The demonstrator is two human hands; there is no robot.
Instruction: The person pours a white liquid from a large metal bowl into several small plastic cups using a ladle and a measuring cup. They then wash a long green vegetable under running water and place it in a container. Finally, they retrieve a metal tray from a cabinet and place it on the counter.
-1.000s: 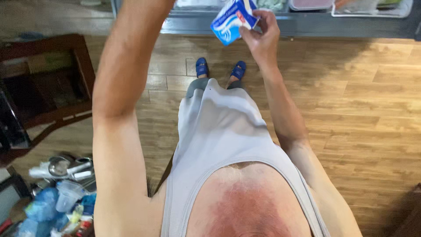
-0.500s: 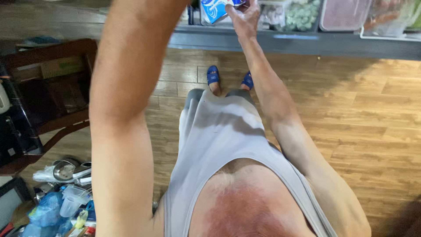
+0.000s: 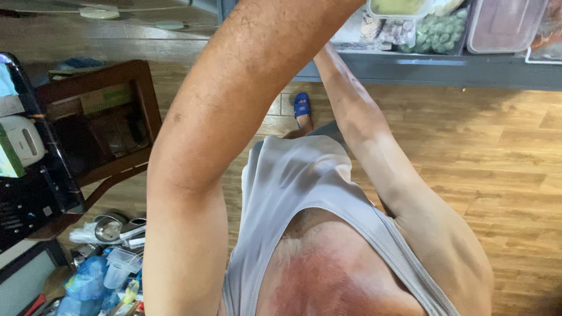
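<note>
Both of my arms are raised toward an open fridge compartment at the top of the head view. My left forearm [image 3: 234, 117] crosses the frame from bottom left to top centre, and its hand is past the top edge. Behind it, my right arm [image 3: 374, 146] reaches up to the grey shelf edge [image 3: 439, 67]; its hand is hidden by the left arm. Neither hand shows, and no held thing can be seen. On the shelf stand a tub of yellowish food [image 3: 398, 7], a bag of green pieces [image 3: 439, 29] and a clear box with pink contents [image 3: 503, 26].
Wooden plank floor [image 3: 497, 164] spreads to the right. One blue slipper [image 3: 301, 105] shows below the shelf. A dark wooden stand [image 3: 105, 117] and a white appliance [image 3: 23, 140] are at the left. Metal bowls, plastic cups and blue bags [image 3: 105, 257] lie at the bottom left.
My right hand with the blue and white packet has risen out of sight behind the left arm. The view has moved closer to the fridge shelf.
</note>
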